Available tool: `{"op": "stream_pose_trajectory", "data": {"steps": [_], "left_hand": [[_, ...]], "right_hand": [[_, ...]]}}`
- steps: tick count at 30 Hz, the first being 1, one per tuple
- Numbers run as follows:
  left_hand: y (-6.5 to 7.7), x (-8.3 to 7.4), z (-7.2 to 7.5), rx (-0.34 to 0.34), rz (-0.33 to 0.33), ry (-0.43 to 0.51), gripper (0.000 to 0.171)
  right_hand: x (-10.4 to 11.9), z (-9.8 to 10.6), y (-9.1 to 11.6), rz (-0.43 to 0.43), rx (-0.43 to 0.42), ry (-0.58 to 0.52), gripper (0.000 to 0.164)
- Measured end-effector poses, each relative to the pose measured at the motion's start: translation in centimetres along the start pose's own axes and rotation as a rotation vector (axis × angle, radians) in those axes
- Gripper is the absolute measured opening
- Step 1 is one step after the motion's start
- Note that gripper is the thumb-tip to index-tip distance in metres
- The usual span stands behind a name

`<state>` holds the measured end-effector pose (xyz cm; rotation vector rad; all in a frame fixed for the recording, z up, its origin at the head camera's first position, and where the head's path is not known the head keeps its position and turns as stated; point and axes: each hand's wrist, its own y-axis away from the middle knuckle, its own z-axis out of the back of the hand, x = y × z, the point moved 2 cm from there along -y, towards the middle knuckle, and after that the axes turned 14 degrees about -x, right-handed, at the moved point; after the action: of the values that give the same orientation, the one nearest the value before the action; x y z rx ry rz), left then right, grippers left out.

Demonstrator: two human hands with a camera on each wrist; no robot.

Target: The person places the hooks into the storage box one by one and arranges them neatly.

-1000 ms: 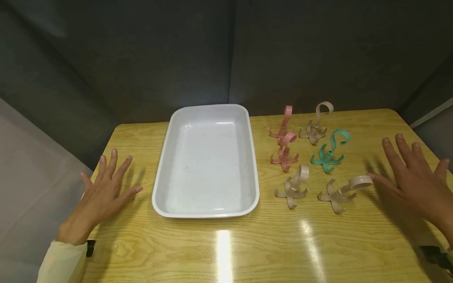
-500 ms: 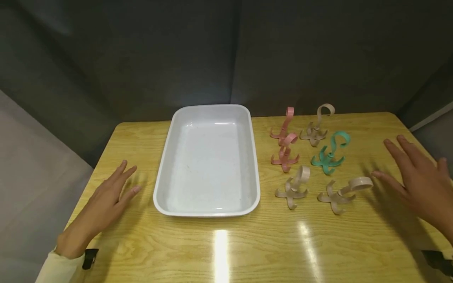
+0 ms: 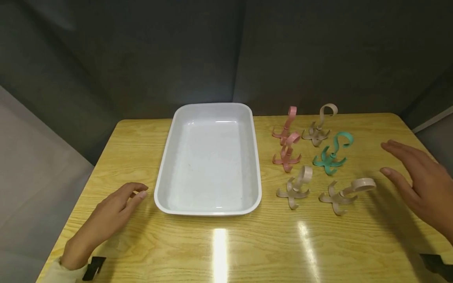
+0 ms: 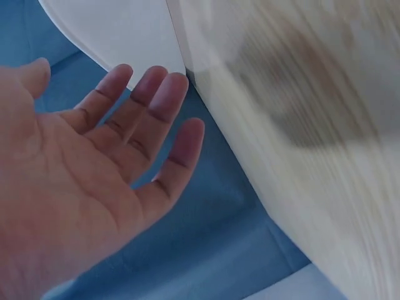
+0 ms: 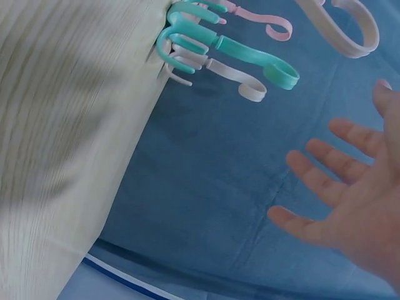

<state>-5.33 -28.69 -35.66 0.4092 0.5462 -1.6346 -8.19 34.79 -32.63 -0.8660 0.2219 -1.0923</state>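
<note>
My left hand (image 3: pixel 109 212) hovers over the table left of a white tray (image 3: pixel 258 177), near its wall. Its fingers are relaxed and hold nothing, as the left wrist view also shows. At the right edge, my right hand (image 3: pixel 424 181) is held above the table with loose fingers and nothing in them. Nearest to it lies a beige claw hook (image 3: pixel 337 196) with a curled top. Another beige hook (image 3: pixel 293 192), a green hook (image 3: pixel 329 160), two pink hooks, the front one (image 3: pixel 286 159) and the back one (image 3: pixel 284 131), and a back beige hook (image 3: pixel 316 135) stand close by.
The wooden table (image 3: pixel 170 251) has rounded back corners. Dark curtains (image 3: pixel 177 51) hang behind it, and a pale grey cloth (image 3: pixel 32 169) is at the left. Bright light glares off the table's front.
The left hand's spread fingers have drawn together and bent, and it has moved slightly toward the tray. The right hand's fingers have come closer together. The hooks and tray stay put.
</note>
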Motion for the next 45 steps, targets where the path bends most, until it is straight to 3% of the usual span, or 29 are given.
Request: {"op": "stream_pose_trajectory", "data": {"steps": [13, 32, 40, 45], "left_hand": [[-0.1, -1.3, -1.5, 0.072, 0.099, 0.238, 0.032], [-0.6, -2.2, -2.8, 0.058, 0.241, 0.230, 0.042], [-0.5, -2.1, -3.1, 0.062, 0.290, 0.299, 0.042], [-0.5, -2.1, -3.2, 0.065, 0.296, 0.334, 0.041]], "right_hand": [[1.7, 0.4, 0.4, -0.021, 0.016, -0.061, 0.046], [2.6, 0.3, 1.0, 0.042, 0.036, -0.179, 0.034], [2.8, 0.3, 1.4, 0.050, 0.044, -0.183, 0.042], [2.7, 0.1, 1.3, 0.086, 0.033, -0.214, 0.055]]}}
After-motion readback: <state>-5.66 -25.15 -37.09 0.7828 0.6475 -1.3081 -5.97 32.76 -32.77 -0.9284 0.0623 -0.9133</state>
